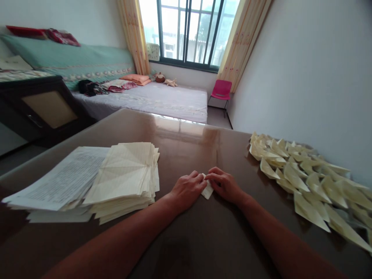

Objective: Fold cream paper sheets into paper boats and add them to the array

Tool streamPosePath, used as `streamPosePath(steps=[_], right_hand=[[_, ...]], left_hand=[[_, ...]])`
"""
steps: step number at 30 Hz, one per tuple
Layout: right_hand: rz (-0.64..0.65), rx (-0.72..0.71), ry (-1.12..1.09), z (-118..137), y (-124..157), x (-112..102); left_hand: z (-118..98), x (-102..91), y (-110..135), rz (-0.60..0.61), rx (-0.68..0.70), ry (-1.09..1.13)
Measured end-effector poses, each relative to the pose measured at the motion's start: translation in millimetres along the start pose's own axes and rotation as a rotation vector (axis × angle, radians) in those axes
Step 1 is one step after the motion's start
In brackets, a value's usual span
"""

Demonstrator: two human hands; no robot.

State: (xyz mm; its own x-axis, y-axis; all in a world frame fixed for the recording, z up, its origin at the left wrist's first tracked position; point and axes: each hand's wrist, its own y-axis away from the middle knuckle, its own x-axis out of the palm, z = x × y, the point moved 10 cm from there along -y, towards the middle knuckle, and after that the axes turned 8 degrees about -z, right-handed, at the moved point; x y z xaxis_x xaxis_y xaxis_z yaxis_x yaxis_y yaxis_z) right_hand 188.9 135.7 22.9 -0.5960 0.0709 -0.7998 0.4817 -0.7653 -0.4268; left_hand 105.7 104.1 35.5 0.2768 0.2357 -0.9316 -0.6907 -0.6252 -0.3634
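Observation:
A small folded piece of cream paper (207,191) lies on the brown table between my two hands. My left hand (188,186) presses on its left side, fingers bent and close together. From the right, my right hand (223,183) has its curled fingertips on the paper's upper part. Both hands cover much of the sheet, so its full shape is hidden. To the left rests a thick stack of cream paper sheets (124,170) with crease lines. Many folded paper boats (296,176) crowd the table's right side.
White printed sheets (64,180) lie beside the cream stack, partly under it. The glossy table (180,145) reaches toward a bed (174,99) by the window. A pink chair (221,90) stands near the right wall, and a dark cabinet (35,108) at the left.

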Motion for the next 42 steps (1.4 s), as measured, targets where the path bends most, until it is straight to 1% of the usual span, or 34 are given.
streamPosePath(steps=[5,10,15,20,22,24,28,30,32,37,40,42], right_hand=[[-0.029,-0.001,0.000,-4.5,1.1,0.8],[-0.028,0.033,0.010,-5.2,0.7,1.4],[0.009,0.086,-0.011,-6.6,-3.9,1.6],[0.040,0.091,0.035,-5.7,-1.6,3.8],[0.018,0.106,0.085,-5.3,3.1,2.7],[-0.035,0.142,0.121,-5.9,9.0,-1.0],[-0.128,0.236,0.093,-9.1,19.8,-8.0],[-0.152,0.299,0.134,-13.2,22.9,-11.9],[-0.144,0.360,0.227,-17.9,24.3,-15.0],[-0.128,0.371,0.219,-19.4,20.8,-19.5],[-0.116,0.375,0.204,-21.1,20.1,-20.4],[-0.107,0.382,0.196,-22.3,20.2,-20.6]], left_hand=[[2.5,-0.4,-1.4,-0.049,-0.007,0.002],[1.4,1.3,-0.6,-0.052,0.021,0.017],[1.6,-1.4,-0.5,-0.049,0.014,0.035],[3.4,-3.1,0.5,-0.033,0.004,0.079],[5.5,-3.8,1.8,-0.038,-0.003,0.077],[7.4,-4.1,3.3,-0.041,-0.008,0.065],[8.9,-4.4,5.4,-0.032,-0.008,0.030],[9.3,-4.9,5.7,-0.027,-0.005,0.009],[11.2,-5.5,5.4,-0.027,-0.011,-0.014],[14.3,-3.1,3.4,-0.024,-0.014,-0.068],[18.7,-4.0,2.8,-0.048,-0.079,0.003],[18.9,-4.0,2.5,-0.042,-0.109,0.042]])
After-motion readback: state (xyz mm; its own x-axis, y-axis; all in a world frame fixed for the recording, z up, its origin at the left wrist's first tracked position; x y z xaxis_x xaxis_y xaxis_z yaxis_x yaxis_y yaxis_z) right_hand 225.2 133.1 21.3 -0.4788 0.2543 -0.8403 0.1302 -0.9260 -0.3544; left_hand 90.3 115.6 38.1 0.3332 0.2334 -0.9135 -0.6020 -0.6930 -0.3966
